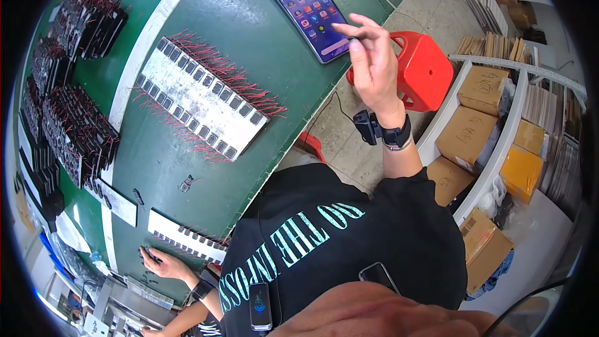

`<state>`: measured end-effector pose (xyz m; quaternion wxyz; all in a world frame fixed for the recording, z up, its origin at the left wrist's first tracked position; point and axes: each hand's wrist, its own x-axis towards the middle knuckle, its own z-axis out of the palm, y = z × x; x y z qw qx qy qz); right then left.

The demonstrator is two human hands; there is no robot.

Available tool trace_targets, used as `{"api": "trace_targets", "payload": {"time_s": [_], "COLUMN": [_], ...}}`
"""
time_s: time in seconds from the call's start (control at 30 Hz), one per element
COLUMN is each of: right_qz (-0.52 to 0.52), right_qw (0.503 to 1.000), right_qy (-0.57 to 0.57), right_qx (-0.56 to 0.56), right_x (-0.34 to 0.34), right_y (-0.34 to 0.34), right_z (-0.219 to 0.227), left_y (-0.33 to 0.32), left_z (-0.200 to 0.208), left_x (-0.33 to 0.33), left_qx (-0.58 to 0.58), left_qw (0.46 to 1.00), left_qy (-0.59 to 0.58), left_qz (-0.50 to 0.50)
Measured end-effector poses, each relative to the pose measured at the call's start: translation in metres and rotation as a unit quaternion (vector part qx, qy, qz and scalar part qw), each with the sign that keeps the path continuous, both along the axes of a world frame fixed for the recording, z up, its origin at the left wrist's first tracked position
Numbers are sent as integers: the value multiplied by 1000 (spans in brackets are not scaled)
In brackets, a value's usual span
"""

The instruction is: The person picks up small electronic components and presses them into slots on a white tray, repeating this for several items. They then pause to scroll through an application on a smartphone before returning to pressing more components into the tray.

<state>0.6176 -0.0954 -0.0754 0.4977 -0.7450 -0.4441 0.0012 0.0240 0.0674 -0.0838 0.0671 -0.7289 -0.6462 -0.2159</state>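
Bristling with red wires, dense stacks of black parts [81, 128] fill the far left of the green table [240, 9]. Just right of them lies a white plate [121, 205], with a lone black piece [138, 196] beside its upper right edge. Below, the person's left hand [165, 266] is down near the tabletop, fingers bent over some small black pieces [148, 253]; from where I stand I can't tell whether it grips one. Under that forearm, another person's bare arm [178, 320] reaches in. Close by the left hand is a white strip [181, 231] edged with small parts and red wires, and above it one loose little component [186, 183] sits by itself. Further up, a long white board [193, 90] lies aslant, a row of dark rectangular parts along each long side, their red wires fanning outward. To its right is a phone [309, 15], screen lit with icons. At its lower right corner, the right hand [374, 62] is raised, thumb and forefinger nearly together on a small dark piece [354, 39], the other fingers loosely curled. Beyond stand a red stool [430, 75] and a shelf stacked with cardboard boxes [468, 134].
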Motion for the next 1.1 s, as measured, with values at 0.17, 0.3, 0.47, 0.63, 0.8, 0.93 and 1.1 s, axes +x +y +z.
{"api": "trace_targets", "payload": {"time_s": [0.17,0.3,0.47,0.63,0.8,0.93,1.1], "right_qz": [31,16,-12,-21,135,268,361], "right_qw": [976,985,994,974,872,780,743], "right_qy": [-183,-156,74,184,444,557,562], "right_qx": [-109,-74,79,134,153,99,28], "right_x": [9,9,1,-24,-64,-130,-203], "right_y": [19,19,6,2,27,52,87], "right_z": [12,12,10,22,40,52,72], "left_y": [-2,-1,-5,4,-8,-26,-14], "left_z": [2,-1,-1,17,95,111,109], "left_x": [8,5,8,20,57,114,144], "left_qx": [5,19,28,33,-39,-149,-311], "left_qw": [1000,1000,998,989,962,917,767], "left_qy": [5,2,-49,-144,-267,-370,-535], "left_qz": [-2,-9,8,21,48,-28,-171]}}
